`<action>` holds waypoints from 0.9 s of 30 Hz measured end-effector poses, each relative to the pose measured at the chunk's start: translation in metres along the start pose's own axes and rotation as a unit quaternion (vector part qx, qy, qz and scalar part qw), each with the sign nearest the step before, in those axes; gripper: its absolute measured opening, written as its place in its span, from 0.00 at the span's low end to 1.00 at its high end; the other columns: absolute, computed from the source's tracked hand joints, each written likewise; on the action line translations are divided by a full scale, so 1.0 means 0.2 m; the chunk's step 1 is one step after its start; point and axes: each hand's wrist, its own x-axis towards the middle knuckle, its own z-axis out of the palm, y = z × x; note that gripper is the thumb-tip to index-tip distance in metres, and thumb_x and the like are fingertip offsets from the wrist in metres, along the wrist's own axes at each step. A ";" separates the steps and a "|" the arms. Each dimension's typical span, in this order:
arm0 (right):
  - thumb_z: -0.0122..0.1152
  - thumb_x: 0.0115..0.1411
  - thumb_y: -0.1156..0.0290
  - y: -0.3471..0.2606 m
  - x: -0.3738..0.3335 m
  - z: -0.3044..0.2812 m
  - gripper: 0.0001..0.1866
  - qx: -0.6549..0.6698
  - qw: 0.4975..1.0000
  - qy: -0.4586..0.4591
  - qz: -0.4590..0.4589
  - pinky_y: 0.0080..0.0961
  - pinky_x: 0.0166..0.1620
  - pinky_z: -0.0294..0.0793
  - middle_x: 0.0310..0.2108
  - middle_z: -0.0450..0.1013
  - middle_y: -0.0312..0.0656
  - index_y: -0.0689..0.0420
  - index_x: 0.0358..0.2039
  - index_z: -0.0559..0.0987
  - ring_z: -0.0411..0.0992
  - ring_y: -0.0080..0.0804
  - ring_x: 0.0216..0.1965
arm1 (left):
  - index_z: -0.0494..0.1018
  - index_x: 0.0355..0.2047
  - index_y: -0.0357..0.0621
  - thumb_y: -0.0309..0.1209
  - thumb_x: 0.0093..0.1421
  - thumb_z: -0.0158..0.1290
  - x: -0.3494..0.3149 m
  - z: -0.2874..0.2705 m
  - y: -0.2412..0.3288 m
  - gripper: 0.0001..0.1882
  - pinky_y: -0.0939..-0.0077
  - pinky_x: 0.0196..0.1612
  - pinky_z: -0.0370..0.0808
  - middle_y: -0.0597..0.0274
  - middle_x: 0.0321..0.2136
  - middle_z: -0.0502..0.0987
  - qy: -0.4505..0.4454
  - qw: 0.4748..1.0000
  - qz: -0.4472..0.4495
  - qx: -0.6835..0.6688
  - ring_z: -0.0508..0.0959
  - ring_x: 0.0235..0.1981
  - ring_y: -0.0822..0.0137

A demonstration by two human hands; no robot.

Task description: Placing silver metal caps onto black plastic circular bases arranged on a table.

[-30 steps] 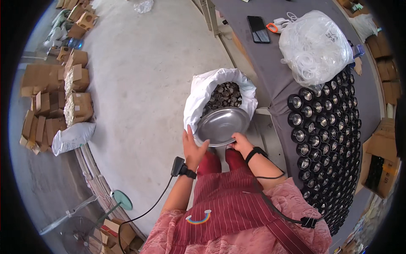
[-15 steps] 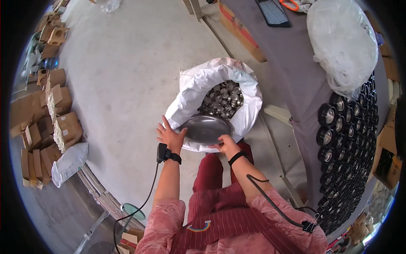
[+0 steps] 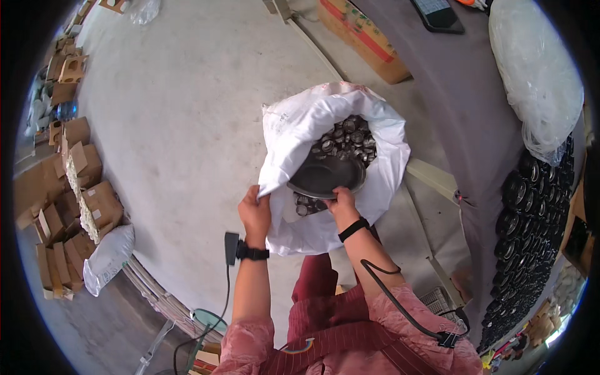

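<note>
A large white woven sack (image 3: 284, 140) stands on the floor in front of my legs, its mouth rolled wide. Inside lie many small round metal parts (image 3: 351, 134), silvery and dark. My right hand (image 3: 341, 201) grips the near rim of a shallow steel bowl (image 3: 325, 177), which is tilted down into the sack among the parts. The fingers under the bowl are hidden. On the sack's left side, my left hand (image 3: 254, 215) is closed on the rim, pinching the white fabric.
To the right is a grey-covered table (image 3: 437, 106) with rows of black round pieces (image 3: 519, 231), a clear plastic bag (image 3: 531, 75) and a phone (image 3: 437, 14). Cardboard boxes (image 3: 100, 203) pile up at the left. A long carton (image 3: 369, 44) lies beyond the sack.
My left hand has left the bowl's side and taken hold of the sack's rim. The bowl has gone deeper into the sack, held by my right hand. The view has shifted somewhat.
</note>
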 end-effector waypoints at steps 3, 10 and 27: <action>0.52 0.47 0.80 0.09 0.01 -0.03 0.22 -0.001 0.997 -0.050 -0.051 0.54 0.43 0.73 0.46 0.69 0.45 0.56 0.46 0.70 0.69 0.47 0.47 | 0.74 0.34 0.35 0.21 0.57 0.53 -0.09 -0.06 -0.02 0.05 0.79 0.32 0.71 0.57 0.24 0.77 0.011 0.998 0.063 0.013 0.73 0.27 0.77; 0.59 0.48 0.74 -0.31 0.36 -0.01 0.17 -0.215 0.960 0.046 -0.172 0.40 0.35 0.71 0.34 0.73 0.41 0.54 0.41 0.74 0.71 0.38 0.36 | 0.74 0.36 0.36 0.20 0.57 0.54 -0.16 -0.01 0.15 0.06 0.80 0.34 0.71 0.59 0.24 0.78 -0.008 0.995 0.085 -0.059 0.73 0.29 0.78; 0.59 0.46 0.77 -0.28 0.17 -0.09 0.24 -0.238 0.948 -0.165 -0.134 0.38 0.43 0.73 0.38 0.73 0.47 0.62 0.47 0.72 0.73 0.41 0.39 | 0.74 0.34 0.36 0.27 0.61 0.55 -0.18 0.01 0.16 0.05 0.85 0.30 0.66 0.70 0.23 0.72 0.035 0.996 0.049 -0.073 0.66 0.26 0.81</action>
